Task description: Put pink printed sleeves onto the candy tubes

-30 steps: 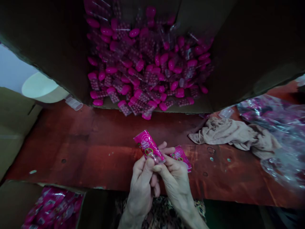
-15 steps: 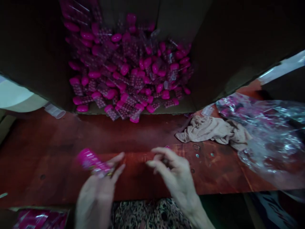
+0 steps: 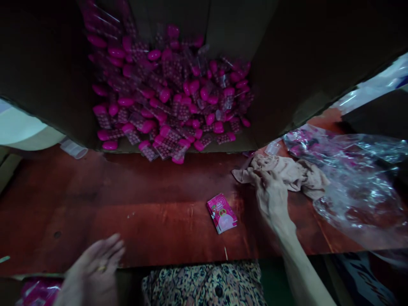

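My right hand (image 3: 272, 193) reaches to the beige crumpled cloth (image 3: 288, 170), its fingers bent down and pressed into the fabric. Near the table's front edge on the left, my left hand (image 3: 98, 257) is turned partly palm up. Its fingers are stretched out with nothing in them, and a ring shows on one. Between the hands lies a small stack of pink printed cards (image 3: 222, 213), flat on the reddish table (image 3: 153, 229).
A large cardboard box (image 3: 287, 76) stands open toward me, holding many clear bottles with pink caps (image 3: 168, 131). Clear plastic bags (image 3: 357, 191) spread at the right. A small clear cup (image 3: 74, 148) lies at the left. Pink packets (image 3: 40, 291) are below the front edge.
The pink tube-shaped item has left my left hand, which moved down and left. My right hand moved right onto the cloth. The card stack is now uncovered.
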The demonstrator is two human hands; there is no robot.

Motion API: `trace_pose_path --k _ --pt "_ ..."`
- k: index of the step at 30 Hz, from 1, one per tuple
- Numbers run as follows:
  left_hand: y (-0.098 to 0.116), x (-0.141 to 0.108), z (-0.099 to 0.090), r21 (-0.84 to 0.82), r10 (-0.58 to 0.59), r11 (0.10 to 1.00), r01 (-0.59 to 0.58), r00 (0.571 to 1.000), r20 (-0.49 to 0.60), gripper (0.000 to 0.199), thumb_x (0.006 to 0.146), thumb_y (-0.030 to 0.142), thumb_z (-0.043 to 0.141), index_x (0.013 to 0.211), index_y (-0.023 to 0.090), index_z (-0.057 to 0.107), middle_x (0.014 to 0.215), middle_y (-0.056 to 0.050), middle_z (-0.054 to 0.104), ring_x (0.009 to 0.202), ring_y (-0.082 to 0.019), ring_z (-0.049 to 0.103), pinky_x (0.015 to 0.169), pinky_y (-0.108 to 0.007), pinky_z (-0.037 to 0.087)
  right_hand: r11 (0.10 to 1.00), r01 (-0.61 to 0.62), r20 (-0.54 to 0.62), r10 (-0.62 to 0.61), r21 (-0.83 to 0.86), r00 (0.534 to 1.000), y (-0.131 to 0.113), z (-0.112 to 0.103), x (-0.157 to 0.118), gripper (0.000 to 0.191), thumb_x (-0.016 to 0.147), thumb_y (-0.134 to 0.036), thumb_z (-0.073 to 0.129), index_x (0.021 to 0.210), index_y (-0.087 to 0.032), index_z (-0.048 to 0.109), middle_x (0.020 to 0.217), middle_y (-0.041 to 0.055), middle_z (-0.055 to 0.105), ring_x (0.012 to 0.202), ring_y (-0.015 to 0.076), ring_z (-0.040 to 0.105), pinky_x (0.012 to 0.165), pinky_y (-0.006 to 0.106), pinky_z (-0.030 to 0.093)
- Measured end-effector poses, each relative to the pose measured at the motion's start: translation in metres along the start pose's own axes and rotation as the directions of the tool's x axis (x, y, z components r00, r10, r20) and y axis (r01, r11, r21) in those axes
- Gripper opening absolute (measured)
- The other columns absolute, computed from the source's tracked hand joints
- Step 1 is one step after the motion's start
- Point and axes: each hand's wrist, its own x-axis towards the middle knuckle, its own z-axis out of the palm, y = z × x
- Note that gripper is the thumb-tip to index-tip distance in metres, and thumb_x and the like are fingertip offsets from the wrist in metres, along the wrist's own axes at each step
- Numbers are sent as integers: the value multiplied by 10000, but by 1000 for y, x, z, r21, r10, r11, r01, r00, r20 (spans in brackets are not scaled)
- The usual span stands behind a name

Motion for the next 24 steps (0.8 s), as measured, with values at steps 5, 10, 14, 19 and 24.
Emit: trace_pose_path --k 5,10,14,19,24 --pt "-18 -25 87 198 -61 980 -18 920 387 192 737 342 653 806 171 707 842 -65 718 793 -182 648 733 -262 497 965 -95 285 22 245 958 -32 -8 -45 305 787 -488 583 757 -188 622 712 53 630 641 201 565 589 297 436" --pt "-41 -42 125 338 -44 902 -267 723 689 156 829 260 546 849 196 686 869 -48 687 829 -169 626 748 -257 472 929 -239 293 153 284 944 -40 6 -60 396 787 -510 567 559 -189 528 508 0 551 465 140 479 454 245 347" --pt "-59 -46 131 340 56 824 -453 662 748 115 779 155 585 841 182 677 845 -51 649 800 -176 605 711 -275 469 902 -255 239 178 349 955 -38 5 -59 384 808 -487 535 577 -181 561 530 4 564 481 139 496 482 247 385" --pt "-56 -43 134 321 62 865 -385 717 694 74 730 174 656 800 184 679 764 -20 616 703 -145 572 644 -248 455 840 -291 170 239 458 956 -41 -9 -59 261 801 -411 562 732 -168 628 668 30 641 589 158 581 559 264 470" --pt "-36 -43 150 115 -116 992 45 666 737 230 702 232 708 931 207 708 834 -11 621 768 -139 574 673 -233 451 640 -379 360 168 668 918 -64 -26 -48 155 709 -314 675 648 -171 661 574 -7 654 485 127 570 471 225 468"
